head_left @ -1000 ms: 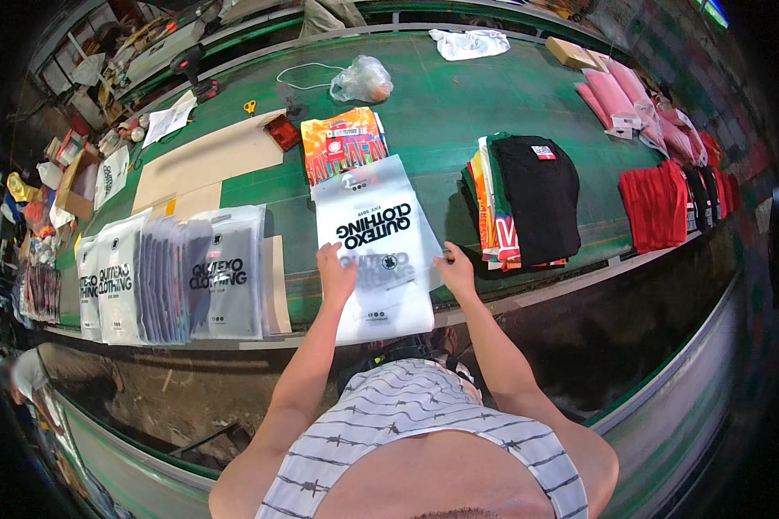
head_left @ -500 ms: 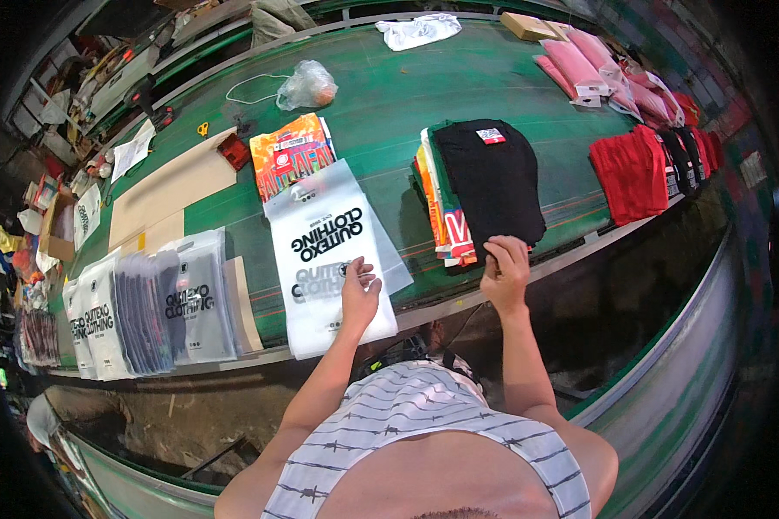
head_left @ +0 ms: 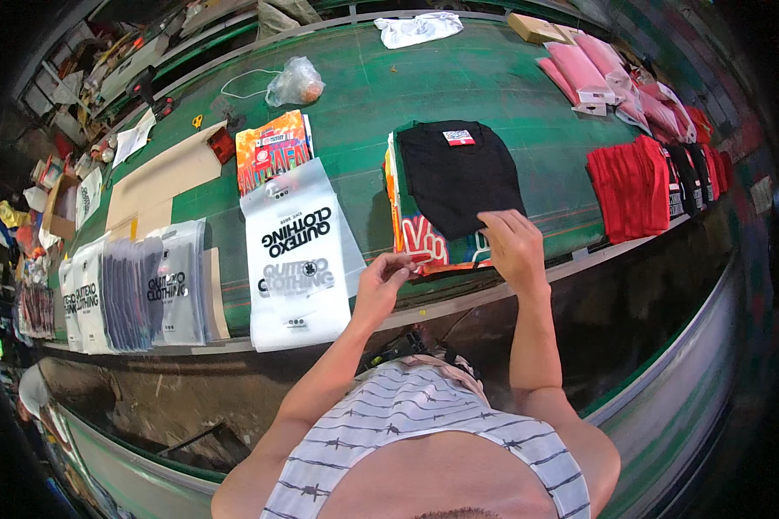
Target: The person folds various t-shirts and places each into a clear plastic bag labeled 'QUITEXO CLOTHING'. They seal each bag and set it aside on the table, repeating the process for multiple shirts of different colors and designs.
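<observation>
A folded black T-shirt with a white-and-red neck label lies on a stack of colourful printed shirts, its near edge lifted askew so the prints show. My right hand pinches the black T-shirt's near right edge. At the stack's near left corner, my left hand has its fingers curled together against the printed cloth; what they pinch is too small to make out. Left of it lies a pile of white printed plastic bags, overlapping a folded orange printed shirt.
Filled clear bags stand in a row at the left edge of the green table. Folded red shirts and pink packages lie at right. Cardboard, yellow scissors and a knotted plastic bag lie farther back.
My left hand has moved right from the plastic bags to the shirt stack. My right hand has drawn up the black T-shirt's near edge, uncovering the prints. The whole view has shifted slightly.
</observation>
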`<state>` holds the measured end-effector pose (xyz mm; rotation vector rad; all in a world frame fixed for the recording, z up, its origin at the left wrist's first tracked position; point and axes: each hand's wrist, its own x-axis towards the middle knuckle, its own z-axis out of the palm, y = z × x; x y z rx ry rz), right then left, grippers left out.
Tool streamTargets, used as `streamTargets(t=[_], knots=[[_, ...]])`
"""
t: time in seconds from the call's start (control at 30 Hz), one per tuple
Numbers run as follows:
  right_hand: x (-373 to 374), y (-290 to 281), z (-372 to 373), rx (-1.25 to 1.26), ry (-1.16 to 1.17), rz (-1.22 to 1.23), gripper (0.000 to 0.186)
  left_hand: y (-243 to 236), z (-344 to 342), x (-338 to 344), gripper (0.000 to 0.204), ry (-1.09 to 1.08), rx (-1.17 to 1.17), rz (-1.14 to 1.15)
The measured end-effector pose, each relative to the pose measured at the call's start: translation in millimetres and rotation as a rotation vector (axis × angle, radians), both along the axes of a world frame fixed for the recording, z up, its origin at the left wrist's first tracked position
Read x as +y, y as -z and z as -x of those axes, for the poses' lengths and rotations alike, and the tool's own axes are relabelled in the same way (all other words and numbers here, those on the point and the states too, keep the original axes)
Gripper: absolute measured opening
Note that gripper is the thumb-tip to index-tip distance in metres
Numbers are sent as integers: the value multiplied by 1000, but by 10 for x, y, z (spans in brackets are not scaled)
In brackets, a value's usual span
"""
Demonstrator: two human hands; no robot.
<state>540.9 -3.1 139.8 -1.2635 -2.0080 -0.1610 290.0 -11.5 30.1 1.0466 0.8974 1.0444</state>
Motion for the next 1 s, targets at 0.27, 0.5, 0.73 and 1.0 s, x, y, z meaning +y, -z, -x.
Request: streamTargets(t=[0.27, 0.5, 0.73, 1.0], knots=[[-202, -193, 1138, 165, -518, 236, 23, 473, -281, -60, 31, 131, -1092, 413], [443, -157, 1037, 6, -659, 246, 49, 422, 72, -842, 36, 167, -975, 547], [964, 351, 984, -297, -891, 1233, 70, 376, -12, -831, 42, 47, -978, 467], [810, 250, 1397, 477, -673, 1345, 41, 232, 1451, -473, 49, -47, -1006, 318]])
